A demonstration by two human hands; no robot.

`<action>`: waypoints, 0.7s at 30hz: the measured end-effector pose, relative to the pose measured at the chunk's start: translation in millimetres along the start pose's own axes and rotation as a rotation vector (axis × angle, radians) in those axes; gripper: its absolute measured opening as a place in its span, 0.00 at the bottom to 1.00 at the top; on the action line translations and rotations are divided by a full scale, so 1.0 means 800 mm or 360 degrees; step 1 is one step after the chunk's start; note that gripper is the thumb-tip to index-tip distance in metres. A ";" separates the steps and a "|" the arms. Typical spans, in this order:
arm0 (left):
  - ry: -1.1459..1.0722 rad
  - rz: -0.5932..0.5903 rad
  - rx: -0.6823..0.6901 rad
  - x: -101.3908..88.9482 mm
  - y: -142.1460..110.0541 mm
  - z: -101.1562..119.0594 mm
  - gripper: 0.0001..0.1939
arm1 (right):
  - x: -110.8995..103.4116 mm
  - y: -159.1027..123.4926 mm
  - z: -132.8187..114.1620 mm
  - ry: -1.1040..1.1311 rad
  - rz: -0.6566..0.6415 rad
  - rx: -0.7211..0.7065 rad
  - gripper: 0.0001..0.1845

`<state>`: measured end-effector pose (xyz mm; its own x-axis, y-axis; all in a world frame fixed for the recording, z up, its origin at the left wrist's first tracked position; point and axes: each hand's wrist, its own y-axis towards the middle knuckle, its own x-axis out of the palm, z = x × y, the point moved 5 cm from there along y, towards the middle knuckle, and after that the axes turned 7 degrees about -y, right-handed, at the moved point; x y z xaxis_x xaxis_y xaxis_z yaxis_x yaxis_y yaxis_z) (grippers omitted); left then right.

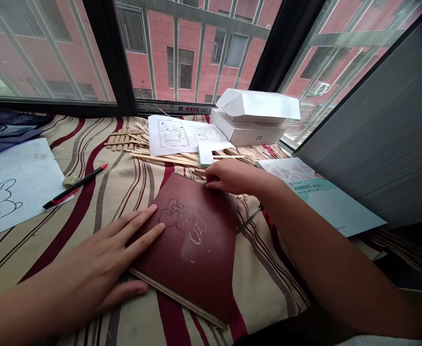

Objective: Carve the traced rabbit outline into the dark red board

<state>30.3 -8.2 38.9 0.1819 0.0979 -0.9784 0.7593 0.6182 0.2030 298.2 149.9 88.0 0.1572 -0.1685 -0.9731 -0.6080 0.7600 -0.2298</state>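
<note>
A dark red board or cover [199, 274] lies flat on the striped cloth [268, 283], with a pale scratched cartoon figure [182, 221] on its surface. My left hand [113, 250] rests on its left edge, fingers spread. My right hand [232, 177] touches its far edge, fingers together and curled slightly. A long wooden strip [174, 295] runs beneath the board's near edge. Past my right fingertips, thin wooden sticks [163, 158] lie in a loose pile. A small white-and-green block [205, 154] sits on them.
Farther back are a printed cartoon sheet [171, 134] and a white ZTE box [248, 127]. On the left lie a rabbit drawing [16, 192] and a black-and-red pen [74, 186]. A teal booklet [326, 202] lies right. A window and a grey panel bound the surface.
</note>
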 end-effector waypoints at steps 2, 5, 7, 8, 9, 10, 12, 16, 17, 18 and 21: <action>-0.0008 -0.0011 -0.0011 -0.004 -0.003 0.003 0.49 | 0.002 -0.001 0.006 -0.0018 -0.0054 0.0064 0.11; -0.0068 -0.0018 -0.0073 -0.007 -0.008 0.005 0.49 | 0.002 -0.004 0.010 -0.0035 -0.0113 0.0103 0.14; -0.0071 -0.0025 -0.0098 -0.008 -0.011 0.005 0.48 | 0.001 -0.005 0.007 -0.0073 -0.0137 0.0113 0.15; -0.0059 -0.0029 -0.0102 -0.009 -0.012 0.006 0.48 | -0.001 -0.005 0.004 -0.0108 -0.0141 0.0123 0.15; -0.0043 -0.0032 -0.0101 -0.010 -0.013 0.006 0.47 | -0.002 -0.003 0.001 -0.0152 -0.0141 0.0135 0.15; -0.0027 -0.0038 -0.0102 -0.011 -0.013 0.006 0.46 | -0.003 -0.002 -0.003 -0.0199 -0.0139 0.0146 0.15; -0.0026 -0.0039 -0.0107 -0.016 -0.010 0.006 0.44 | -0.005 0.003 -0.011 -0.0284 -0.0137 0.0156 0.15; -0.0221 -0.0102 -0.0248 -0.020 0.013 -0.002 0.35 | -0.007 0.010 -0.023 -0.0338 -0.0184 0.0146 0.15; -0.0292 -0.0120 -0.0311 -0.018 0.020 -0.006 0.33 | -0.008 0.011 -0.026 -0.0349 -0.0191 0.0153 0.16; -0.0352 -0.0092 -0.0381 -0.017 0.026 -0.009 0.31 | -0.009 0.011 -0.029 -0.0368 -0.0191 0.0160 0.17; -0.0464 -0.0025 -0.0426 -0.011 0.037 -0.010 0.31 | -0.012 0.010 -0.039 -0.0455 -0.0140 0.0179 0.21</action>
<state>46.2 15.0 52.9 0.3703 -0.1148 -0.9218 0.5808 0.8031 0.1333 267.5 137.9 94.9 0.4275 -0.0657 -0.9016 -0.4952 0.8174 -0.2943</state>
